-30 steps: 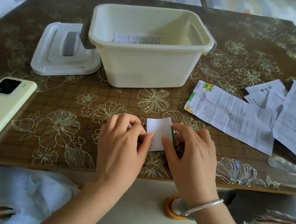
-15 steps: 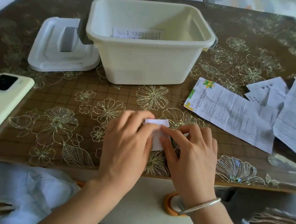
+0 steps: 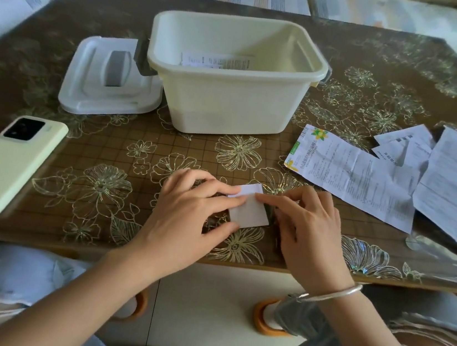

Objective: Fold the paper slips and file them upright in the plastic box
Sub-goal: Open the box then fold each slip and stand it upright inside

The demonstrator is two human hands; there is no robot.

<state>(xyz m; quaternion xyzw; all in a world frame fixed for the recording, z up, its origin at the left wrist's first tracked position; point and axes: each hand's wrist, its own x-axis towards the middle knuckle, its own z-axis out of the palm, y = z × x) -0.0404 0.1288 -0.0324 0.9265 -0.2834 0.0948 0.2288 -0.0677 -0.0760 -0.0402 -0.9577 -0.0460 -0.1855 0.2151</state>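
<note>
step: creasing a small white folded paper slip, flat on the brown flower-patterned counter near its front edge, between both hands
left hand: fingers straight, forefinger laid along the slip's top fold, thumb at its lower left corner; pressing, not gripping
right hand: forefinger tip pressed on the crease, other fingers loosely curled beside the slip
box: cream rectangular plastic box, open, behind the hands; one printed slip stands inside
to do: unfolded printed paper sheets right of the box
handling: slip looks light, thin and limp, and likely springs open unless rubbed hard; pinch both layers at the folded edge, lower edge-first
risk: may flop flat; lean it on the filed slip
other: white plastic lid left of box; pale green phone far left
</note>
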